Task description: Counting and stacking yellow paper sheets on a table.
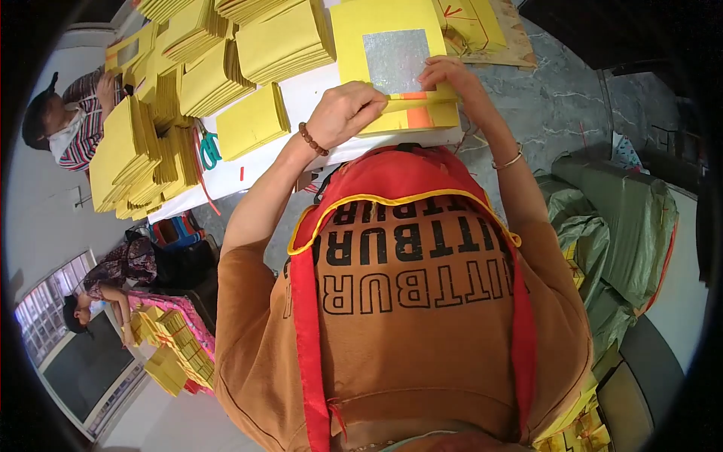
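A stack of yellow paper sheets (350, 30) lies at the near edge of the table. The top sheet bears a silver square (395, 59), and its near edge is lifted and folded over, with an orange strip (419, 117) showing under it. My left hand (345, 113), with a beaded bracelet, is closed on the left part of this raised edge. At the right edge, the bent fingers and thumb of my right hand (449, 79) hold the sheet beside the silver square.
Folded yellow paper bundles (282, 45) crowd the table's left side. Teal-handled scissors (208, 147) lie beside a small yellow stack (252, 124). A co-worker in stripes (79, 120) sits at the far left; another person (113, 282) handles yellow bundles below. Green wrapped bales (617, 203) stand at right.
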Tool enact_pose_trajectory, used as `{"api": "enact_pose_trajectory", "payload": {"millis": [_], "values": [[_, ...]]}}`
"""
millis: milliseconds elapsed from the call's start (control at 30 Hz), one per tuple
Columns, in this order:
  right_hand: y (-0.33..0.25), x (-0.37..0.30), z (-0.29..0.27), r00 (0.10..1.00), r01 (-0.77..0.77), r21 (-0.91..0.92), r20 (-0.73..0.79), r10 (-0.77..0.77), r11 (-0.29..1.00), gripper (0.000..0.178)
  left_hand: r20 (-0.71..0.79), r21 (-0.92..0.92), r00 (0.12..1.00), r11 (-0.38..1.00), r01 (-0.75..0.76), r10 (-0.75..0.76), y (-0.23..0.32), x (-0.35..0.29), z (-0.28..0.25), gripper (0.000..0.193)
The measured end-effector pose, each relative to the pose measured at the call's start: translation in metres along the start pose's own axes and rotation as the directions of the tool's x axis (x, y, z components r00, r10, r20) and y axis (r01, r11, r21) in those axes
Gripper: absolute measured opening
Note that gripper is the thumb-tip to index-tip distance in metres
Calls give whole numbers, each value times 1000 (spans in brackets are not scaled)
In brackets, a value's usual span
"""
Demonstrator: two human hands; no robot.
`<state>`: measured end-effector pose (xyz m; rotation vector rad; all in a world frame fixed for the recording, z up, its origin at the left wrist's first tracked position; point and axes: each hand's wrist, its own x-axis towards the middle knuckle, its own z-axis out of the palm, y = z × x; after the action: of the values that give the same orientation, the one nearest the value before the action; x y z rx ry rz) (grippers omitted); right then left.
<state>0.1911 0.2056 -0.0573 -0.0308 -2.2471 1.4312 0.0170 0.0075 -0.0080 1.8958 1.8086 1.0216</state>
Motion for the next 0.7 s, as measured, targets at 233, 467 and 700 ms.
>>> {"api": "enact_pose_trajectory", "payload": {"millis": [233,467,700], "values": [[-9,-3,4,986,-168,-22,0,169,985,23,181,-276,886,842,463,-428,-8,-2,-13,19],[0,-3,10,980,-187,-7,-65,187,982,17,34,169,999,985,22,-28,-24,-10,-30,53],[-43,0,-14,992,125,-306,41,-118,944,22,-45,432,982,890,-145,181,-11,-23,-26,38]]}}
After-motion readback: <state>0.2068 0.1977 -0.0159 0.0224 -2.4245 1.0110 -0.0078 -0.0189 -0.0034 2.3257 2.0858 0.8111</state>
